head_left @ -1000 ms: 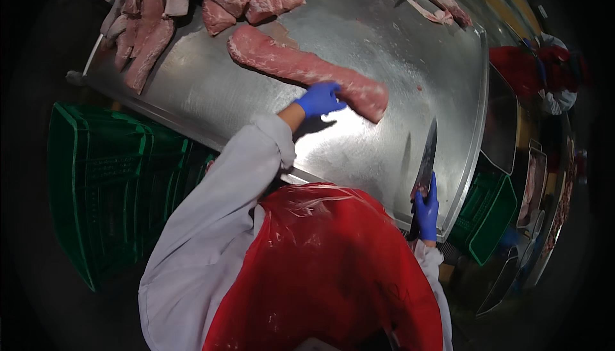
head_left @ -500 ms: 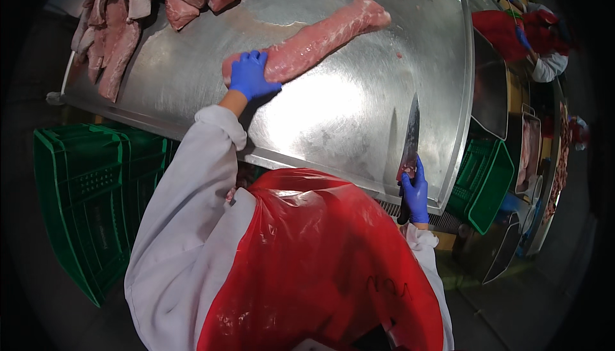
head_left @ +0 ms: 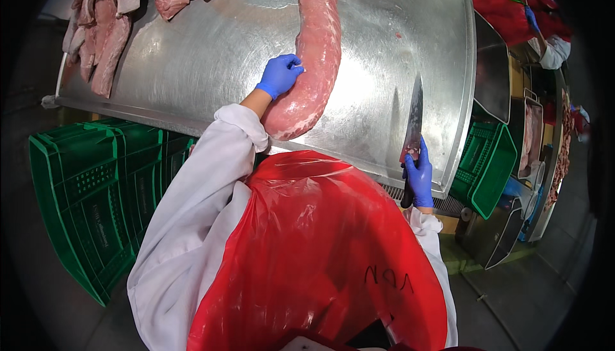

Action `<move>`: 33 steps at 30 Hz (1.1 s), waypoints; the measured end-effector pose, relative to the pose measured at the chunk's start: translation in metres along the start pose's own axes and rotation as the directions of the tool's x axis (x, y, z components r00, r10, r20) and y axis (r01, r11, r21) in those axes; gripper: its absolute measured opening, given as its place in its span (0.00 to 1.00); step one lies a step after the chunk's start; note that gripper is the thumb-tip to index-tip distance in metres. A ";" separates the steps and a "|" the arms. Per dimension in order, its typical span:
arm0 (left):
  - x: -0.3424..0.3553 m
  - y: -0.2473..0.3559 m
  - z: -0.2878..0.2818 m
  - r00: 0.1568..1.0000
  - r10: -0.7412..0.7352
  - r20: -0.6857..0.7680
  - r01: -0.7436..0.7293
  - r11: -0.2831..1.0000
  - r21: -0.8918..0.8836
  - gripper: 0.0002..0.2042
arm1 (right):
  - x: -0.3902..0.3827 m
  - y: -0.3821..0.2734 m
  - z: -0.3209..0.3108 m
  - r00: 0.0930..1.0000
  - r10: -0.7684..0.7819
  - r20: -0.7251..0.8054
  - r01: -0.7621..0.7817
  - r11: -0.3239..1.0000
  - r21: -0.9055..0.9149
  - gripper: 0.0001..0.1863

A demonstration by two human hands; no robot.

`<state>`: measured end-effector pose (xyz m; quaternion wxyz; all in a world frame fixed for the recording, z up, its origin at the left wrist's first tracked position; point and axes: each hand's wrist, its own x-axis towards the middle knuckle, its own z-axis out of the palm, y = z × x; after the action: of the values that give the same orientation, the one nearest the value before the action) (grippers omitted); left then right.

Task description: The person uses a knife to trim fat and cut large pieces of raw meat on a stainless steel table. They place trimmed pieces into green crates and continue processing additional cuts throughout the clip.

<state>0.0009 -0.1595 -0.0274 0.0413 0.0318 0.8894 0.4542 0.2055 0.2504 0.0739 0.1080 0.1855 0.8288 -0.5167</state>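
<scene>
A long, pale pink pork loin point(head_left: 320, 50) lies lengthwise on the steel table point(head_left: 205, 50), its near end curving left toward my apron. My left hand point(head_left: 280, 75), in a blue glove, is at the loin's left edge, with curled fingers and thumb drawn together on the meat. In my gloved right hand point(head_left: 419, 176), by the table's near right edge, is a knife point(head_left: 414, 123) gripped by its dark handle. Its blade points away from me, apart from the meat, with reddish smears near the handle.
More meat pieces point(head_left: 109, 30) are heaped at the table's far left, some hanging over the edge. Green crates point(head_left: 83, 191) stand below left, another green crate point(head_left: 487, 165) at the right. A co-worker in a red apron point(head_left: 506, 21) is beyond the right side.
The loin has swung from a slant to pointing away from me, its near end now closer. My left hand has shifted right along with it. The knife stays in my right hand.
</scene>
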 end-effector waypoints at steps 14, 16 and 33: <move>-0.019 -0.010 -0.045 0.947 -0.181 0.266 0.282 0.865 -0.415 0.06 | 0.025 -0.010 0.019 0.987 -0.101 0.127 0.110 0.992 -0.066 0.39; -0.057 -0.005 -0.080 0.949 -0.265 0.168 0.314 0.802 -0.509 0.05 | 0.030 -0.018 0.024 0.981 -0.110 0.157 0.118 0.992 -0.040 0.38; 0.008 -0.020 -0.007 0.990 -0.118 0.071 0.108 0.986 0.128 0.12 | 0.153 -0.096 0.182 0.910 -0.233 0.343 0.279 0.956 -0.092 0.38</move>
<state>-0.0083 -0.1760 -0.0394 0.0998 0.0015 0.9140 0.3934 0.0237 0.0791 0.0150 0.1885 -0.0217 0.8501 -0.4912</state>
